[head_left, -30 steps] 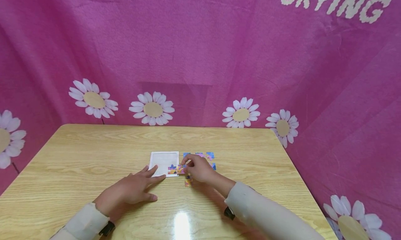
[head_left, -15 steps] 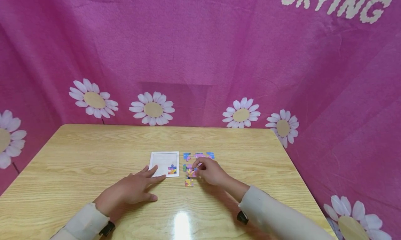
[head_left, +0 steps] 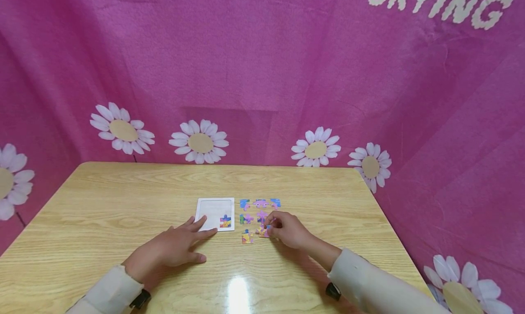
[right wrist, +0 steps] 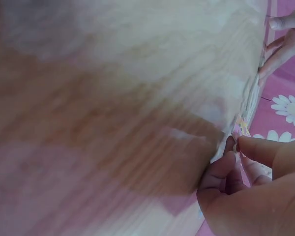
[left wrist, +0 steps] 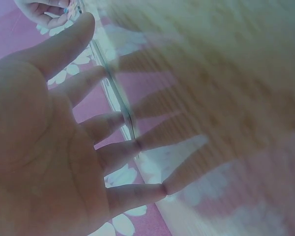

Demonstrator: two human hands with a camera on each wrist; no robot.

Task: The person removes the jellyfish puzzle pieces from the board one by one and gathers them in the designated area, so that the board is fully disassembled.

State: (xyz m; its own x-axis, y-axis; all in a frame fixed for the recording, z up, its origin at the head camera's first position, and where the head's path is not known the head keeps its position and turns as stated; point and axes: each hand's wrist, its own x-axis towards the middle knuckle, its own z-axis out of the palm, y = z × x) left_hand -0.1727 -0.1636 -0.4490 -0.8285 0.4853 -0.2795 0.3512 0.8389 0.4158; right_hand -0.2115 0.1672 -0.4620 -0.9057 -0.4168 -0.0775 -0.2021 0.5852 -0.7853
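My left hand [head_left: 174,246] lies with fingers spread, its fingertips at the lower left of a white square puzzle frame [head_left: 199,212]. In that frame's lower right corner sits one blue and yellow jigsaw piece [head_left: 225,222]. With thumb and fingers my right hand [head_left: 289,229] pinches a pink and yellow jigsaw piece [head_left: 262,232] beside the loose pieces; the right wrist view shows the pinched piece [right wrist: 242,125] at the fingertips. Whether it touches the table cannot be told. In the left wrist view my left hand [left wrist: 49,147] has straight, parted fingers.
Right of the frame lie several loose pieces: a top row with a pink piece [head_left: 261,203], a green and pink piece [head_left: 246,218], a pink piece [head_left: 261,215] and a yellow piece [head_left: 247,237]. A pink flowered cloth [head_left: 246,77] hangs behind the wooden table [head_left: 135,191].
My right hand has moved right and slightly toward me, carrying the pinched jigsaw piece from the frame's right edge to among the loose pieces. My left hand has stayed in place.
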